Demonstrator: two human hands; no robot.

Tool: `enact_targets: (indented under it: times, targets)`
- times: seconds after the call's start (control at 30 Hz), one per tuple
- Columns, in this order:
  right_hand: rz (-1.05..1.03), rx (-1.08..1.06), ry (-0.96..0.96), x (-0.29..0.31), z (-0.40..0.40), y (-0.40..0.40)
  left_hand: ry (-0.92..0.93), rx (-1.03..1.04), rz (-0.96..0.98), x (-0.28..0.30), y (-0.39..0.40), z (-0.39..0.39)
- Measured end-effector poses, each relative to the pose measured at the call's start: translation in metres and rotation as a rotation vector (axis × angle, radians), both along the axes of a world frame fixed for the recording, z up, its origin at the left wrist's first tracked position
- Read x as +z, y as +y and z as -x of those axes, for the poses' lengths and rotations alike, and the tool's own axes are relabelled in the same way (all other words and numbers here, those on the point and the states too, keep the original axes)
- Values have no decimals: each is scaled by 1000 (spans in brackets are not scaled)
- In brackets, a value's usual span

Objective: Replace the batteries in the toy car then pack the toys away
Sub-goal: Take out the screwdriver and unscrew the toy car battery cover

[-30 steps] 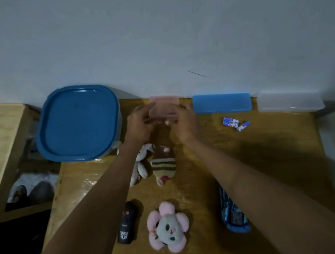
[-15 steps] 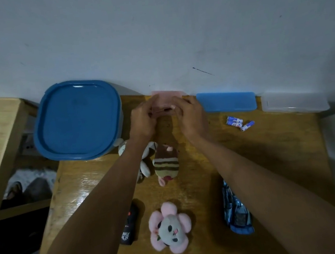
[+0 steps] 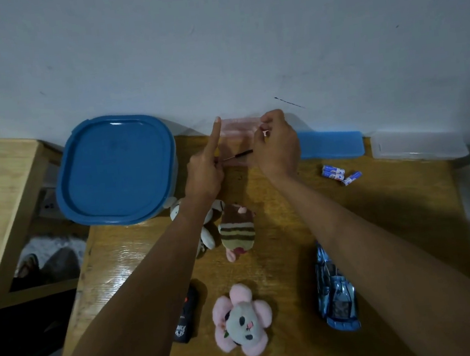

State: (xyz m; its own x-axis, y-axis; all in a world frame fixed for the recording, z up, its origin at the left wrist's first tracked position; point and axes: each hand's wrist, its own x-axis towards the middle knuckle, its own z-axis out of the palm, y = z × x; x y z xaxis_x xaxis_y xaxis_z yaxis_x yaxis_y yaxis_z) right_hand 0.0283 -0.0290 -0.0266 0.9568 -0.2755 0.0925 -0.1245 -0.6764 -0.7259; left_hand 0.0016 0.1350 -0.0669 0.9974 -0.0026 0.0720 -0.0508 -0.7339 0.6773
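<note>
At the table's back edge my two hands hold a pink see-through box (image 3: pixel 238 163) with its lid (image 3: pixel 237 125) raised. My right hand (image 3: pixel 277 147) grips the lid's right end. My left hand (image 3: pixel 204 172) is curled at the box's left end, its forefinger straight up along the lid's left edge. Inside the box lies a small screwdriver (image 3: pixel 240 154) with a black handle. The blue toy car (image 3: pixel 337 297) lies near the front right, partly under my right forearm. Loose blue batteries (image 3: pixel 339 174) lie at the back right. A black remote (image 3: pixel 186 317) lies front left.
A large container with a blue lid (image 3: pixel 115 168) stands back left. A flat blue box (image 3: pixel 330 146) and a clear box (image 3: pixel 416 145) sit along the wall. A pink flower plush (image 3: pixel 243 322), a striped plush (image 3: pixel 237 229) and a white plush (image 3: pixel 208 235) lie on the wooden table (image 3: pixel 392 219).
The pink box's lid has swung up, with my hands moving apart to its ends. The screwdriver inside has come into sight and my left forefinger has straightened.
</note>
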Motion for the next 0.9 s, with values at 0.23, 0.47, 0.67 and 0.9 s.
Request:
enact_targets:
  times: [0.23, 0.47, 0.67, 0.9]
  targets:
    - [199, 307, 23, -17, 14, -11, 91, -53, -11, 0, 6, -11]
    - [321, 354, 170, -22, 6, -2, 120, -74, -77, 2, 8, -13]
    - [406, 326, 223, -19, -3, 10, 107, -64, -76, 5, 6, -11]
    - [255, 367, 74, -18, 7, -3, 123, -62, -68, 8, 7, -11]
